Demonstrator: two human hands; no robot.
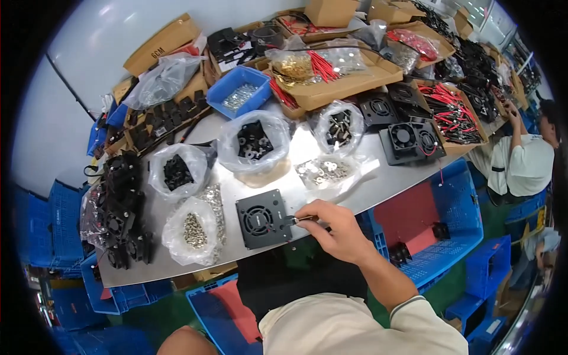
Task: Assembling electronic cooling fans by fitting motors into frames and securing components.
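Now, on the metal bench (355, 195), a clear bag of small silver screws (192, 231) lies at the left, and a black square fan unit (263, 218) lies flat just beside it. The right hand (331, 228) touches the fan's right edge, its grip pinched narrow on a small dark part (291, 220); the left hand is not in view.

table (378, 177): smooth brushed metal, dull sheen | fan unit (263, 218): matt black plastic housing | bags (253, 142): clear glossy plastic film, crinkled | washers (325, 171): shiny metal | bin (228, 89): smooth blue plastic | boxes (337, 89): matt brown cardboard | crate (461, 207): blue plastic, ribbed | right hand (334, 228): pinching a small dark metal part
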